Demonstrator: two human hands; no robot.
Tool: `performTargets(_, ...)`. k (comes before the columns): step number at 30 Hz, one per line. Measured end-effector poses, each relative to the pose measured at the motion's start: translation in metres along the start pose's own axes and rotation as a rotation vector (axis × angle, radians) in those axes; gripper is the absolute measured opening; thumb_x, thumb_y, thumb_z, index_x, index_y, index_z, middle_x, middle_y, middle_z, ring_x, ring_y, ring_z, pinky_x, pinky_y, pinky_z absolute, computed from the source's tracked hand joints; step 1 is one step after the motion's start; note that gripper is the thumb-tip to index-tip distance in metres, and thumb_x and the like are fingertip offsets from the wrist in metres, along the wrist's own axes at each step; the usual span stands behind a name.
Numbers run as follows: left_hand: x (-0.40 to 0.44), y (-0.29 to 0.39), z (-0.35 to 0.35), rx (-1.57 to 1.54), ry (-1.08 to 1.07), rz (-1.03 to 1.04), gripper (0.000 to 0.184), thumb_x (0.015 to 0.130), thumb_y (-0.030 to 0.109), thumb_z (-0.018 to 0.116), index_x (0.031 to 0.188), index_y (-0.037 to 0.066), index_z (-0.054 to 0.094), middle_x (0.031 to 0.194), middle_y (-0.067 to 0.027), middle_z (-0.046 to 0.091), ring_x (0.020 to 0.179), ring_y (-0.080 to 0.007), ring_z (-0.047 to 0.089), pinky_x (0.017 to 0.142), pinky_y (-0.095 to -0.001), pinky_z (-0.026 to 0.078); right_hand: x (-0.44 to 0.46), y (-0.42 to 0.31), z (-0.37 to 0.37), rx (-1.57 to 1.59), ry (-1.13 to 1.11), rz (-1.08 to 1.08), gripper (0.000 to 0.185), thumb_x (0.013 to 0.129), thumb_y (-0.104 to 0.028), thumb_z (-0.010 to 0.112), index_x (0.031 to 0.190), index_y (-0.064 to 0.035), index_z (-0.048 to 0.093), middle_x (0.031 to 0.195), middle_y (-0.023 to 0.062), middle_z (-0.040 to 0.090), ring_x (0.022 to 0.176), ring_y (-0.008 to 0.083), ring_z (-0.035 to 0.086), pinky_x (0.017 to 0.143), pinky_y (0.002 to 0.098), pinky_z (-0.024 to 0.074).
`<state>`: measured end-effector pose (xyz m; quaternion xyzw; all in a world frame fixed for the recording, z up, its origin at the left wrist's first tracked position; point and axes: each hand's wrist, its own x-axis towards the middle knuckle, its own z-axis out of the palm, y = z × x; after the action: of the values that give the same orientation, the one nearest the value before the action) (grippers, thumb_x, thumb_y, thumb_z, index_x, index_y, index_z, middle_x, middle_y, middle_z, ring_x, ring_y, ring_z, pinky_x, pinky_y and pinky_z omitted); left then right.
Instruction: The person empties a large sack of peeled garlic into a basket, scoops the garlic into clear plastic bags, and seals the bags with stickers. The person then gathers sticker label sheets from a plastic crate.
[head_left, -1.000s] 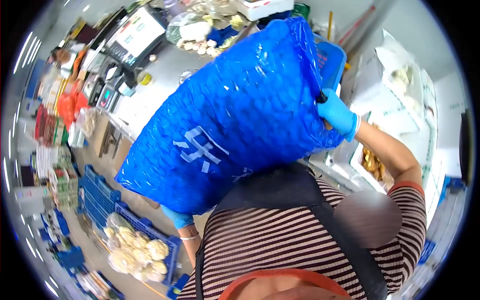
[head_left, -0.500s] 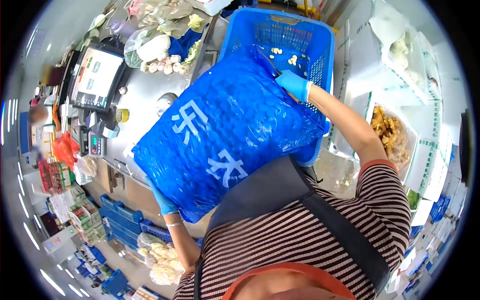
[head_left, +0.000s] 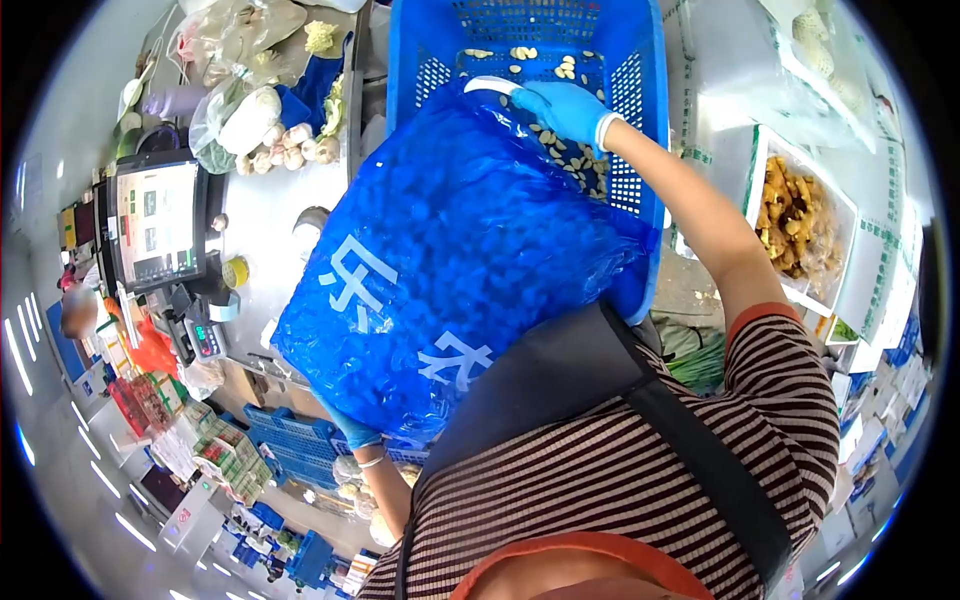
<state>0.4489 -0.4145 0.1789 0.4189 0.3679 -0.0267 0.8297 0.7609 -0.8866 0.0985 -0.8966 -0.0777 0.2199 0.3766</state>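
A large, full blue plastic bag (head_left: 440, 270) with white characters leans across my front, its top over a blue basket (head_left: 655, 120). My left hand (head_left: 350, 428), in a blue glove, supports the bag's lower left edge, its fingers mostly hidden beneath it. My right hand (head_left: 567, 110), also gloved, is closed at the bag's upper edge, above the basket. A pale curved object (head_left: 492, 86) sticks out at its fingertips; I cannot make out what it is. Several pale pieces (head_left: 565, 68) lie scattered on the basket's bottom.
To the left are a metal table (head_left: 260, 215) with garlic bulbs (head_left: 290, 150), a monitor (head_left: 158, 220) and a scale (head_left: 205, 338). At the right stands a white box of ginger (head_left: 800, 215). A person (head_left: 80, 312) is at the far left, and blue pallets (head_left: 290, 440) lie lower left.
The bag's top has swung left and lower over the basket, showing more pale pieces beneath. My right hand has moved up and left, the curved object now visible. The view has shifted too.
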Motion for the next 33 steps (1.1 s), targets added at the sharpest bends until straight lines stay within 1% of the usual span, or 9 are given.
performTargets(3, 0.003, -0.003, -0.009, 0.059, 0.020, 0.048, 0.065, 0.097, 0.056, 0.028, 0.146, 0.013, 0.029, 0.144, -0.0107, 0.037, 0.129, -0.0314, 0.037, 0.112, -0.0459, 0.025, 0.038, 0.003, 0.026, -0.142, 0.270, -0.236, 0.033, 0.098, -0.031, 0.041, 0.103, -0.0029, 0.058, 0.078, 0.0158, 0.060, 0.071, 0.0294, 0.059, 0.067, 0.0383, 0.0462)
performTargets(7, -0.007, -0.002, 0.001, -0.031, 0.056, 0.001, 0.067, 0.095, 0.057, 0.031, 0.146, 0.013, 0.028, 0.145, -0.0100, 0.036, 0.131, -0.0300, 0.035, 0.112, -0.0460, 0.024, 0.043, -0.040, 0.008, -0.048, 0.018, 0.069, 0.040, 0.096, -0.032, 0.037, 0.099, -0.0031, 0.064, 0.095, 0.0206, 0.065, 0.088, 0.0368, 0.063, 0.081, 0.0436, 0.0467)
performTargets(14, -0.005, -0.005, -0.011, -0.036, -0.021, 0.004, 0.068, 0.096, 0.057, 0.029, 0.147, 0.012, 0.025, 0.147, -0.0111, 0.033, 0.131, -0.0315, 0.034, 0.112, -0.0464, 0.024, 0.073, -0.014, 0.052, -0.120, 0.031, -0.096, 0.046, 0.095, -0.035, 0.035, 0.091, 0.0023, 0.062, 0.087, 0.0253, 0.063, 0.082, 0.0411, 0.061, 0.077, 0.0467, 0.0455)
performTargets(17, -0.005, -0.004, 0.004, -0.008, -0.004, 0.014, 0.068, 0.097, 0.056, 0.028, 0.147, 0.011, 0.025, 0.147, -0.0121, 0.034, 0.131, -0.0319, 0.035, 0.112, -0.0465, 0.025, 0.008, -0.020, 0.035, -0.239, -0.402, -0.044, 0.044, 0.098, -0.032, 0.034, 0.092, 0.0039, 0.060, 0.088, 0.0247, 0.063, 0.079, 0.0352, 0.063, 0.064, 0.0437, 0.0473)
performTargets(18, -0.004, -0.004, 0.008, 0.023, 0.012, 0.047, 0.068, 0.097, 0.056, 0.027, 0.147, 0.011, 0.025, 0.147, -0.0124, 0.034, 0.131, -0.0321, 0.035, 0.112, -0.0466, 0.026, -0.026, 0.012, 0.047, -0.688, -0.414, -0.634, 0.039, 0.097, -0.025, 0.034, 0.095, 0.0023, 0.062, 0.099, 0.0227, 0.064, 0.092, 0.0382, 0.063, 0.077, 0.0497, 0.0492)
performTargets(19, -0.006, -0.002, 0.009, 0.055, 0.035, 0.071, 0.068, 0.097, 0.056, 0.027, 0.147, 0.011, 0.025, 0.147, -0.0128, 0.033, 0.131, -0.0323, 0.035, 0.111, -0.0468, 0.027, -0.062, 0.019, 0.042, -0.562, -0.463, -0.648, 0.035, 0.097, -0.020, 0.033, 0.101, 0.0010, 0.061, 0.104, 0.0225, 0.063, 0.091, 0.0402, 0.062, 0.079, 0.0503, 0.0495)
performTargets(21, -0.006, -0.005, 0.007, 0.012, 0.042, -0.016, 0.068, 0.097, 0.056, 0.026, 0.147, 0.010, 0.024, 0.147, -0.0132, 0.032, 0.131, -0.0325, 0.035, 0.111, -0.0467, 0.028, -0.097, -0.004, 0.015, -0.451, -0.720, -0.089, 0.036, 0.097, -0.020, 0.035, 0.104, 0.0000, 0.063, 0.101, 0.0208, 0.065, 0.089, 0.0392, 0.063, 0.079, 0.0496, 0.0491)
performTargets(24, 0.002, -0.002, -0.021, 0.093, 0.078, -0.017, 0.071, 0.096, 0.059, 0.027, 0.147, 0.010, 0.023, 0.147, -0.0140, 0.032, 0.130, -0.0327, 0.036, 0.110, -0.0468, 0.030, -0.119, 0.019, 0.019, -0.611, -0.628, -0.428, 0.028, 0.088, -0.016, 0.046, 0.091, -0.0042, 0.071, 0.094, 0.0174, 0.068, 0.085, 0.0354, 0.065, 0.072, 0.0448, 0.0521)
performTargets(33, -0.033, 0.024, 0.045, 0.139, 0.120, -0.061, 0.079, 0.092, 0.065, 0.035, 0.147, 0.009, 0.026, 0.146, -0.0140, 0.035, 0.129, -0.0312, 0.039, 0.109, -0.0446, 0.031, -0.175, -0.014, -0.051, -0.806, -0.543, -0.127, 0.019, 0.084, -0.016, 0.056, 0.093, -0.0111, 0.072, 0.079, 0.0153, 0.068, 0.072, 0.0321, 0.066, 0.065, 0.0416, 0.0540)
